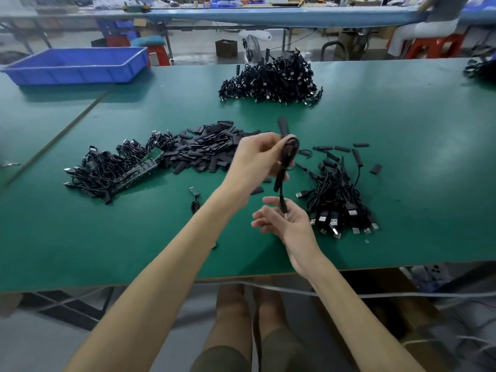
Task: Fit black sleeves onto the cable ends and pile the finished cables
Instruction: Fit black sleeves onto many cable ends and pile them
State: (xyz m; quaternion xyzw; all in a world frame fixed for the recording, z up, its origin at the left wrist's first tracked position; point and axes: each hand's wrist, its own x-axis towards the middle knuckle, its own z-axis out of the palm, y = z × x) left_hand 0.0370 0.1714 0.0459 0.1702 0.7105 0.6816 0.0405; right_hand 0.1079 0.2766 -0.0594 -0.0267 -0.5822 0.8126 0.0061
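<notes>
My left hand (255,159) is raised above the green table (402,124) and grips the looped upper part of a black cable (288,151), whose sleeved end sticks up past my fingers. My right hand (284,221) is lower and pinches the cable's bottom end between thumb and fingers. A heap of loose black sleeves (209,151) lies behind my left hand. Left of it sits a pile of cables with green circuit boards (115,170). A pile of cables with USB plugs (338,200) lies to the right of my hands.
A large heap of black cables (271,79) sits at the table's far side. A blue plastic tray (77,64) stands at the far left. One loose board with cable (194,197) lies near my left forearm. Another person sits at the far right (434,25).
</notes>
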